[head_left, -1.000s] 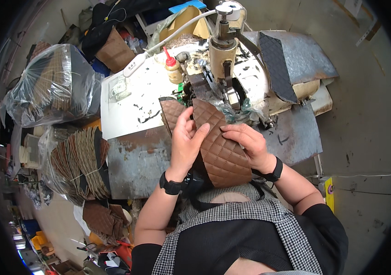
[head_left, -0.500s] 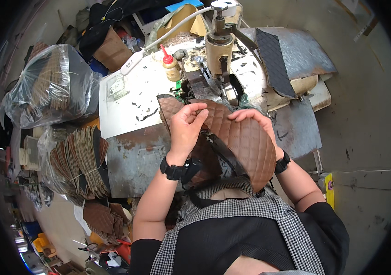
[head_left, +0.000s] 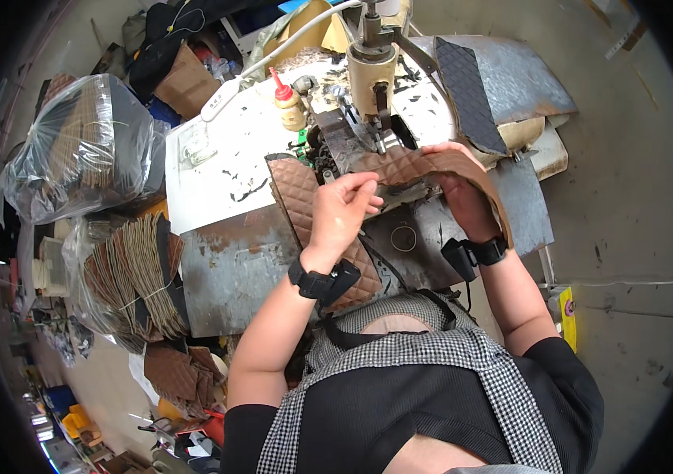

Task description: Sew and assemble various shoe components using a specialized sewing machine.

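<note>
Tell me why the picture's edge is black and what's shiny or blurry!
Head view: the fisheye lens darkens the rim; head view: the white tabletop glares and the clear plastic bag glints; head view: lower-left clutter looks soft, but the brown quilted panel beside the left hand shows clear stitching.

The curved panel (head_left: 403, 167) is brown with quilted diamonds; the flat panel (head_left: 297, 197) to its left matches. The far-right panel (head_left: 469, 99) is black, also quilted. The machine head (head_left: 372, 79) is cream, the bottle cap (head_left: 283, 92) red, the tabletop (head_left: 194, 193) white. Near, the apron (head_left: 395, 358) is black-and-white checked, the shirt (head_left: 368, 419) black.
</note>
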`<state>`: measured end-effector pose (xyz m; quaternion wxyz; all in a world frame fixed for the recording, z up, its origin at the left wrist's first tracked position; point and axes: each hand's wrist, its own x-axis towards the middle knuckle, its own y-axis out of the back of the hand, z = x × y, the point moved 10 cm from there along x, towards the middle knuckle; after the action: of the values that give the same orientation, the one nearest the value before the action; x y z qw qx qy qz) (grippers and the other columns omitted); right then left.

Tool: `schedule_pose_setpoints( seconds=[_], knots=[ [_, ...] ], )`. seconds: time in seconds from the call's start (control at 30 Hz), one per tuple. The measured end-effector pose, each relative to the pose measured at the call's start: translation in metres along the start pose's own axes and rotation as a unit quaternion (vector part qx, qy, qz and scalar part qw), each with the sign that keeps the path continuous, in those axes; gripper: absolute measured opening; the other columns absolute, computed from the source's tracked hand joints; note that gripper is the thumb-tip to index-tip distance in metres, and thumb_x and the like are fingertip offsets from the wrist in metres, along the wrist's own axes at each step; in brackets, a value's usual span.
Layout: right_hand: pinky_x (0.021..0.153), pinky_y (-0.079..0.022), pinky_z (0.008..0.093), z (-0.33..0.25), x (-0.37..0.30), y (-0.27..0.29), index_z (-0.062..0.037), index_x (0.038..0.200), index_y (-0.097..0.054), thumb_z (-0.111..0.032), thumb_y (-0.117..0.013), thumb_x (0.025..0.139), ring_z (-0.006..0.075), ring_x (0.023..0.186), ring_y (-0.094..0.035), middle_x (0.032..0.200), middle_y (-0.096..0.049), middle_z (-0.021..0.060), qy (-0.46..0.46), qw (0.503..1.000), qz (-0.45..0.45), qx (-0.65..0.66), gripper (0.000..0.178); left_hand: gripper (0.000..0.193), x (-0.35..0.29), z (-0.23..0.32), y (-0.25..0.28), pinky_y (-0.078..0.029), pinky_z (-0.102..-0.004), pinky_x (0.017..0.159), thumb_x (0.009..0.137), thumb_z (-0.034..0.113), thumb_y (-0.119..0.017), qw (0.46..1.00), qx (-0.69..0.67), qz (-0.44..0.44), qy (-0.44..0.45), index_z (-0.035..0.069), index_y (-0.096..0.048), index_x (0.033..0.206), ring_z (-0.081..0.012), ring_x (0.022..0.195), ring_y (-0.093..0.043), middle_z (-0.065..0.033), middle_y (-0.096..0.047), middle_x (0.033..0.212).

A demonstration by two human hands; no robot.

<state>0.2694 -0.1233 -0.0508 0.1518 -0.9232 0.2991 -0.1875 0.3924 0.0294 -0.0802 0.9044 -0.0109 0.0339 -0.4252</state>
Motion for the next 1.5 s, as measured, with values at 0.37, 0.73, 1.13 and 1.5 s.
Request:
schedule_pose_setpoints(
  seconds=[0.37,0.73,1.13,1.5],
  knots=[
    [0.075,-0.049,0.0215,-0.12,0.001,-0.003,-0.0021,0.108,-0.062,-0.007,-0.064,0.085,0.0076,0.083,-0.06,0.095,-0.062,0.0018,0.138,0.952,0.071,-0.265,0.023,0.018,-0.017,0.005,0.045,-0.053,-0.0243,0.069,0.091,0.005,-0.061,0.999,0.021,0.045,-0.011,-0.003,-0.063,0.107,-0.0128,0.081,-0.065,-0.0066,-0.067,0.094],
    [0.051,-0.042,0.0219,-0.053,0.09,0.15,0.0002,0.096,-0.065,-0.013,-0.069,0.084,0.0068,0.057,-0.051,0.07,-0.059,0.0,-0.178,0.922,0.144,-0.313,0.018,0.075,-0.029,-0.012,0.11,-0.044,-0.0404,0.091,0.065,0.018,-0.081,0.861,0.484,0.156,-0.011,-0.007,-0.044,0.125,-0.0333,0.102,-0.052,-0.0212,-0.05,0.112],
    [0.099,-0.039,0.0395,-0.098,0.029,0.032,-0.0086,0.124,-0.055,-0.03,-0.083,0.068,0.0287,0.114,-0.049,0.121,-0.054,0.0115,0.105,0.783,-0.059,-0.61,0.067,0.049,-0.028,-0.018,0.124,-0.049,-0.0303,0.068,0.067,0.011,-0.075,0.855,0.479,0.197,-0.013,-0.003,-0.055,0.11,-0.016,0.071,-0.052,-0.007,-0.053,0.086],
    [0.095,-0.041,0.0401,-0.103,0.014,0.019,-0.0051,0.107,-0.063,-0.017,-0.077,0.07,0.0308,0.109,-0.051,0.111,-0.057,0.0118,0.179,0.749,0.013,-0.638,0.041,0.043,-0.026,-0.022,0.124,-0.05,-0.0394,0.071,0.067,0.012,-0.074,0.866,0.466,0.178,0.02,-0.003,-0.054,0.103,-0.0288,0.073,-0.059,-0.0123,-0.058,0.079]
  ],
)
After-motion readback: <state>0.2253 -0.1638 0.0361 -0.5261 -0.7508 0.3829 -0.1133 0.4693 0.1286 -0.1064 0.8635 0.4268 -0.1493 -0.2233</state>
